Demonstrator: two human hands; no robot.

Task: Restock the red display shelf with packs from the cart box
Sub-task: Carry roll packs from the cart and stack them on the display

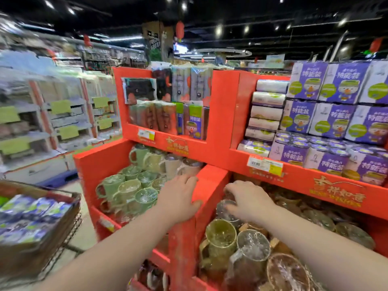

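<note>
The red display shelf fills the middle and right. My left hand rests on the red divider between two lower bins, its thumb hooked over the edge. My right hand reaches into the right bin and touches a wrapped mug; whether it grips it is unclear. Purple packs are stacked on the upper right shelf. At the lower left, the cart box holds several purple and green packs, blurred.
Green and beige wrapped mugs fill the left bin. Wrapped mugs and baskets fill the right bin. Tall packets stand in the upper left shelf. Store shelving lines the aisle to the left.
</note>
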